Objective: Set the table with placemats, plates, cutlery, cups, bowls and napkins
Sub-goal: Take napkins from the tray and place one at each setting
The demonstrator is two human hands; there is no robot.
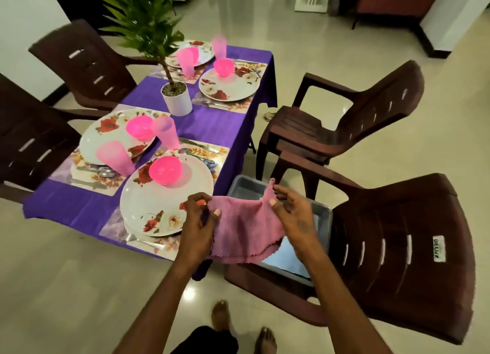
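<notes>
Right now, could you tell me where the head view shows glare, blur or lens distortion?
Head view: glare patches on the glossy floor; the far cup is blurred; wide-angle bending curves the chairs at the edges; the hands and pink napkin are fairly sharp.

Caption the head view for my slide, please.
Both hands, left and right, spread a pink napkin beside the set table.

The near place setting is crowded: a pink bowl [165,171] sits on the floral plate [161,202], with a pink cup [115,157] just to its left and another cup [166,132] behind. A potted plant [177,97] stands mid-surface, its leaves overhanging the far settings. Bare purple tablecloth [69,205] lies open at the near left corner. On the right, a brown chair [397,250] holding a grey tub [322,215] flanks the surface edge.
</notes>
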